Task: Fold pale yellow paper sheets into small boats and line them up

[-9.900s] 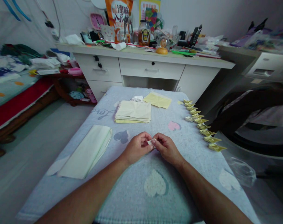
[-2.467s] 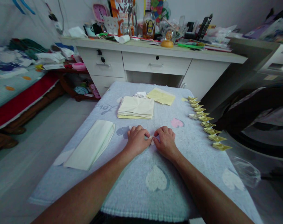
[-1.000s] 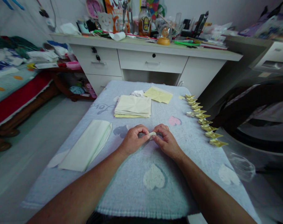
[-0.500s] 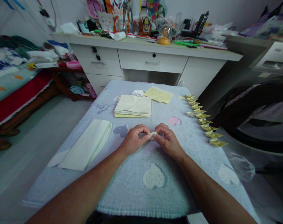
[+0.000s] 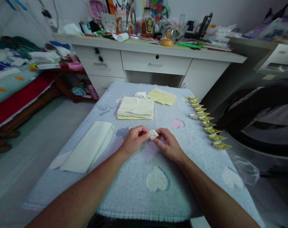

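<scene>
Folded paper [image 5: 153, 135]: pale, creased, showed a broad diamond at frame center, a narrow sliver moments earlier.
Left hand [image 5: 133, 141]: grip pinched its left corner.
Right hand [image 5: 169, 145]: curled alongside, grip unclear.

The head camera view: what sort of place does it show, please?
Most likely a lived-in room in a home, perhaps a bedroom. What suggests it: what looks like a bed at the left, a cluttered white desk with drawers ahead, and a front-loading washing machine at the right.

Behind the paper piece [image 5: 153, 135], a paper stack [image 5: 135, 106] lies on the table [image 5: 131, 193]; folded sheets [image 5: 88, 148] left, paper boats [image 5: 206, 118] right.
</scene>
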Demonstrator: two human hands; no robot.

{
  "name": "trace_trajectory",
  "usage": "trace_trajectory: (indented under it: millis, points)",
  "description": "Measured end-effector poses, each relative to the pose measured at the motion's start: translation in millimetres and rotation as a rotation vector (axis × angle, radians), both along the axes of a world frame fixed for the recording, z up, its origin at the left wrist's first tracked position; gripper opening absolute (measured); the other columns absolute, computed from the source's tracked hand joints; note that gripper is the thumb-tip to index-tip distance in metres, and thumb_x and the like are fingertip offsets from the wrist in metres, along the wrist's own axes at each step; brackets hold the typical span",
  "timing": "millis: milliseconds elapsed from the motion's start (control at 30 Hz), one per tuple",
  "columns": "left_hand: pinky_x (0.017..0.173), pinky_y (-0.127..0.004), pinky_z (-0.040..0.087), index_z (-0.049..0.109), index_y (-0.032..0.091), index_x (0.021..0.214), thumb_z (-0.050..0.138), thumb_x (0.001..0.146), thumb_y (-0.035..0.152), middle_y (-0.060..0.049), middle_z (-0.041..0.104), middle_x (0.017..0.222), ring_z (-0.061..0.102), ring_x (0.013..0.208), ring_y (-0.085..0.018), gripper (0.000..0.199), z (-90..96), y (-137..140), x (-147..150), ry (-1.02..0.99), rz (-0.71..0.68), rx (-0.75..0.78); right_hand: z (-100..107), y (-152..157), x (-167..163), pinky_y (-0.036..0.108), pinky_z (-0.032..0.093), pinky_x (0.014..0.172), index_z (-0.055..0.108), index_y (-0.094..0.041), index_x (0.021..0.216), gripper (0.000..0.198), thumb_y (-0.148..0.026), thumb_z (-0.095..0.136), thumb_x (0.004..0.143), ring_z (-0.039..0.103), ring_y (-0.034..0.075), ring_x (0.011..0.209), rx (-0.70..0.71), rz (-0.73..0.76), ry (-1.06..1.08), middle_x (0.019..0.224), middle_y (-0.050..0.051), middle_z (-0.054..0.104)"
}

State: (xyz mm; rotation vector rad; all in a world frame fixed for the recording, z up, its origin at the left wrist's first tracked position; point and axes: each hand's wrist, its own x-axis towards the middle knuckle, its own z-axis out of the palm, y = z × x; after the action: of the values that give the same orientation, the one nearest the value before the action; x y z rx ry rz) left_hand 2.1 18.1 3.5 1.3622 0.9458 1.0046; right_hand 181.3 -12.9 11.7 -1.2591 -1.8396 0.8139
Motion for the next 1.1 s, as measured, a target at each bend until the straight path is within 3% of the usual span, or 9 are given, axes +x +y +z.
trace_trajectory:
  millis: [133, 400, 767, 933, 1100]
  points:
    - [0.063, -0.025, 0.038, 0.060, 0.015, 0.073, 0.068, 0.074, 0.031, 0.001, 0.057, 0.068, 0.050, 0.065, -0.011, 0.018, -1.4, -0.8, 0.8, -0.022, -0.005, -0.025, 0.0, 1.4, -0.9, 0.031, 0.040, 0.075, 0.060, -0.020, 0.082, 0.014, -0.032, 0.058, 0.086, 0.054, 0.017, 0.078, 0.004, -0.031, 0.015, 0.076, 0.001, 0.059]
    - [0.062, -0.026, 0.038, 0.059, 0.015, 0.072, 0.066, 0.075, 0.033, 0.000, 0.057, 0.067, 0.050, 0.064, -0.012, 0.020, 1.3, -2.7, 3.0, -0.053, -0.042, -0.065, -0.4, 0.8, -0.1, 0.030, 0.041, 0.074, 0.063, -0.020, 0.080, 0.019, -0.035, 0.055, 0.090, 0.054, 0.016, 0.076, 0.020, -0.060, 0.043, 0.076, 0.001, 0.060]
    - [0.064, -0.024, 0.041, 0.060, 0.014, 0.074, 0.064, 0.078, 0.034, 0.000, 0.058, 0.070, 0.051, 0.067, -0.012, 0.021, 6.1, -5.2, 4.1, 0.050, -0.062, 0.038, -1.7, 1.4, -0.3, 0.028, 0.041, 0.071, 0.063, -0.019, 0.076, 0.025, -0.038, 0.053, 0.090, 0.053, 0.015, 0.073, -0.103, -0.069, 0.124, 0.074, 0.000, 0.057]
    - [0.060, -0.021, 0.040, 0.060, 0.015, 0.084, 0.069, 0.074, 0.034, 0.001, 0.055, 0.073, 0.050, 0.066, -0.011, 0.023, 2.0, -2.8, 3.0, 0.141, -0.066, 0.081, 0.7, 1.7, -0.8, 0.030, 0.040, 0.071, 0.062, -0.020, 0.073, 0.023, -0.034, 0.053, 0.090, 0.052, 0.016, 0.073, -0.029, -0.041, 0.048, 0.071, 0.001, 0.056]
    - [0.060, -0.022, 0.039, 0.059, 0.014, 0.074, 0.064, 0.079, 0.036, 0.001, 0.053, 0.066, 0.049, 0.063, -0.011, 0.023, -3.8, 0.9, -0.7, 0.129, -0.089, 0.052, 2.2, -0.6, -3.2, 0.031, 0.041, 0.072, 0.061, -0.020, 0.074, 0.020, -0.034, 0.054, 0.088, 0.052, 0.017, 0.074, 0.011, 0.021, 0.008, 0.071, 0.001, 0.057]
